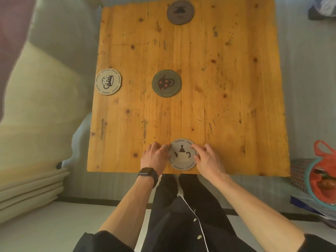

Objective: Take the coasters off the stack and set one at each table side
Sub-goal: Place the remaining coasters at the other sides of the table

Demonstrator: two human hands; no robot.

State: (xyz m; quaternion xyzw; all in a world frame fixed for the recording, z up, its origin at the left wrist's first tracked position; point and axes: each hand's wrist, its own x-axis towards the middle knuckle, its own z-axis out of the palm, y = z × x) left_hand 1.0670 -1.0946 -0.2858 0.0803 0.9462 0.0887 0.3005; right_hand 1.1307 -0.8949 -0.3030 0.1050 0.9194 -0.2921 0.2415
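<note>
four round coasters (pixel 182 154), flat, apart

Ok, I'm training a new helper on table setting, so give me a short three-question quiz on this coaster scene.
1. True or false: the dark grey coaster lies at the far edge of the wooden table.
2. Which side has no coaster yet? A) near B) left C) right
3. Fill in: the left hand and right hand both touch the ____ coaster.

Key
1. True.
2. C. The mug coaster lies at the left edge and the green coaster lies in the middle; the right side is bare.
3. Teapot, at the near edge.
</note>
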